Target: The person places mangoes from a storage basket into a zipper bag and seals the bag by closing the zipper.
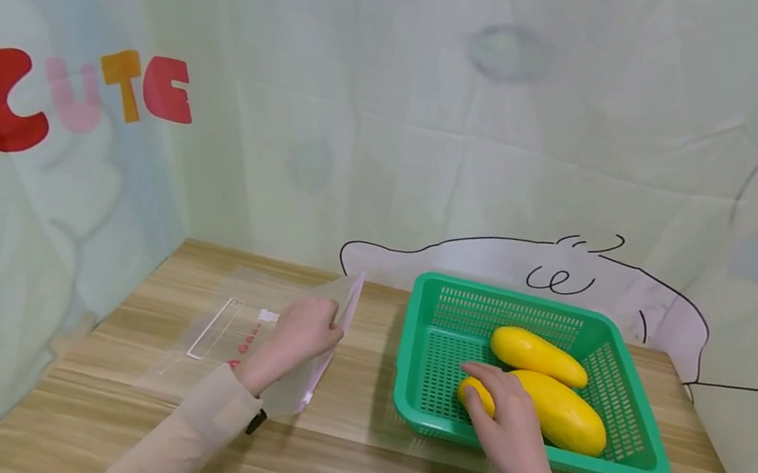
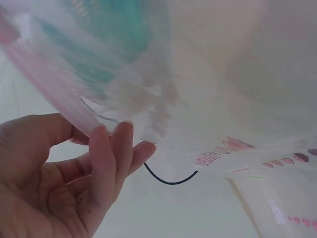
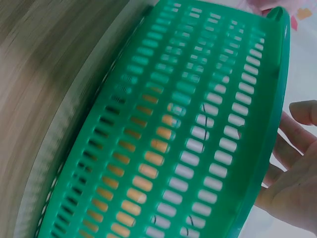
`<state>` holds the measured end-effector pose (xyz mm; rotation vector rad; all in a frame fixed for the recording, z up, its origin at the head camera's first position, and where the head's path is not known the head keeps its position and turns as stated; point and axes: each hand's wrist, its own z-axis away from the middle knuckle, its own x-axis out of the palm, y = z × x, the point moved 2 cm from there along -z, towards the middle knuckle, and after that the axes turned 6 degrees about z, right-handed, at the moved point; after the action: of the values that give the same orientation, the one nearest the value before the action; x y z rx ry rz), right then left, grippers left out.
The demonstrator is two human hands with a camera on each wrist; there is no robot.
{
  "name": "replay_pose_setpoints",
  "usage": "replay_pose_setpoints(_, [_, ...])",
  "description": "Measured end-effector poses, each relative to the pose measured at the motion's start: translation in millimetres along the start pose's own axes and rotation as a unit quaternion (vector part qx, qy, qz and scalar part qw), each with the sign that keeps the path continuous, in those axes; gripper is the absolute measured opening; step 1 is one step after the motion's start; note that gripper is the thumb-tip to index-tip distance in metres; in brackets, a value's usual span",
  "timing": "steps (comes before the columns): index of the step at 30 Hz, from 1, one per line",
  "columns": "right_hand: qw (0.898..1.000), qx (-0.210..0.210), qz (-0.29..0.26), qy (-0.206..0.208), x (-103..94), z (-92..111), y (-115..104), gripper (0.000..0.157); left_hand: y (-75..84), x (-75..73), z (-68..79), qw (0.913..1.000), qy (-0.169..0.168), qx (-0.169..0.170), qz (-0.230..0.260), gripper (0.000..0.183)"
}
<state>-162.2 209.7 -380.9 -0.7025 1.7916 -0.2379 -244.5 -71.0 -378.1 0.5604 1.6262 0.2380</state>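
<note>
Green plastic basket: holding three items. Small yellow fruit: lying inside the basket's near wall, directly under the right hand, the nearer one, whose fingers are arching over it; long axis and firmness of grip, cannot tell. Large yellow fruit and rear yellow fruit: slanting toward the basket's near right corner. Clear bag: lying left of the basket, left hand pinching its pink edge; no contents showing.

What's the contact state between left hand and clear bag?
Touching: the left wrist view shows the left hand pinching the clear bag at its pink edge.
</note>
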Motion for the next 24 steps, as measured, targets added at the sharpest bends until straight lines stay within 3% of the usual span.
replay_pose_setpoints(24, [0.999, -0.037, 0.004, -0.027, 23.7, -29.7, -45.9, 0.025, 1.6, -2.8, -0.3, 0.9995, 0.009, -0.007, 0.031, 0.025])
